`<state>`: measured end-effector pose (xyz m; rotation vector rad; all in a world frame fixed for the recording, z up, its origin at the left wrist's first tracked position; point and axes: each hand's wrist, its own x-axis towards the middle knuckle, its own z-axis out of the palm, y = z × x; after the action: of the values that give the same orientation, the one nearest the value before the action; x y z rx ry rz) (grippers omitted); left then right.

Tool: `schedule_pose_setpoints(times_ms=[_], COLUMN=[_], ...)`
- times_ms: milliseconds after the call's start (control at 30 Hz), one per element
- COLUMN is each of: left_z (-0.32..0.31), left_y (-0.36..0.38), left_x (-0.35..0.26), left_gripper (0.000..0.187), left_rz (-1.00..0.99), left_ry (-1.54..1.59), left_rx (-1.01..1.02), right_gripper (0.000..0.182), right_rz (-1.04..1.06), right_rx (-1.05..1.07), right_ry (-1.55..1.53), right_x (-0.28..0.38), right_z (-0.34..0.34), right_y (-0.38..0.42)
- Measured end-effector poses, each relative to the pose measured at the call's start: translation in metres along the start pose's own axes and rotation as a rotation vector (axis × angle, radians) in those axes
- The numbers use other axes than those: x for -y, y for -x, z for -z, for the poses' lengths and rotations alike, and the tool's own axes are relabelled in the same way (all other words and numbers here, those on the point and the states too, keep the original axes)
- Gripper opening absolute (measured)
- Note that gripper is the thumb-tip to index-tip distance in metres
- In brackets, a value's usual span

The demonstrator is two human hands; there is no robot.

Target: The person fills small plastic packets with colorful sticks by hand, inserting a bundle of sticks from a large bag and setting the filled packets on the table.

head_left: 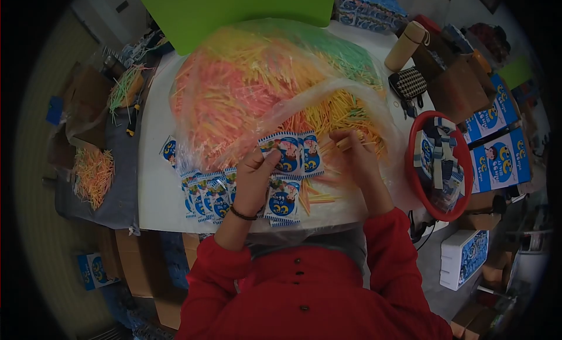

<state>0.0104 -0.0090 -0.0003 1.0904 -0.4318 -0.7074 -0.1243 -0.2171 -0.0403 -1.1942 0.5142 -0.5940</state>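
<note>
My left hand (255, 175) is closed on blue-and-white printed packets (290, 154), thumb on top, over the front of the white table (161, 205). More such packets (213, 193) lie in an overlapping row below and left of it. My right hand (358, 158), somewhat blurred, has its fingertips pinched near thin yellow and orange sticks (336, 119); what it holds is too small to name. Behind both hands, a large clear plastic bag (234, 88) spreads over the table, full of pink, yellow, orange and green sticks.
A red basket (411, 170) with packets stands right of my right hand. Behind it are a checkered pouch (408, 82) and a beige bottle (405, 46). Printed boxes (500, 158) are at far right. Loose sticks (93, 175) lie on a grey surface at left.
</note>
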Motion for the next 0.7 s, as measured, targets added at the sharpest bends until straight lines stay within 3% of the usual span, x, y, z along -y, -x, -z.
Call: schedule_pose_setpoints(times_ms=[33,133,200,367,433,567,633,700], left_z=[0.003,0.010,-0.001,-0.003,-0.002,-0.007,-0.007,0.000], left_y=[0.000,0.003,0.009,0.014,0.017,0.025,0.028,0.031], left_x=[0.002,0.005,0.003,0.020,0.013,0.016,0.010,0.012], left_gripper=[0.021,0.010,0.009,0.010,0.013,0.017,0.021,0.021], left_rz=[-0.001,-0.025,-0.017,-0.060,0.036,0.044,0.283,0.196], left_ry=[0.001,-0.242,-0.388,-0.473,-0.487,-0.160,0.089,-0.058], left_rx=[-0.004,0.094,0.158,0.090,0.193,0.139,0.133,0.175], right_gripper=[0.031,0.032,0.030,0.023,0.021,0.020,0.020,0.020], right_rz=[0.001,0.002,0.028,0.058,0.068,0.030,0.013,0.019], right_rx=[0.021,0.041,0.094,0.292,0.342,0.413,0.370,0.356], right_ry=[-0.260,-0.342,-0.362,-0.381,-0.295,-0.100,0.007,-0.055], right_x=[0.004,0.028,0.046,0.067,0.068,0.059,0.054,0.053], right_z=[0.001,-0.010,-0.031,-0.068,-0.077,-0.079,-0.079,-0.074], right_y=[0.000,0.010,0.024,0.047,0.052,0.053,0.056,0.058])
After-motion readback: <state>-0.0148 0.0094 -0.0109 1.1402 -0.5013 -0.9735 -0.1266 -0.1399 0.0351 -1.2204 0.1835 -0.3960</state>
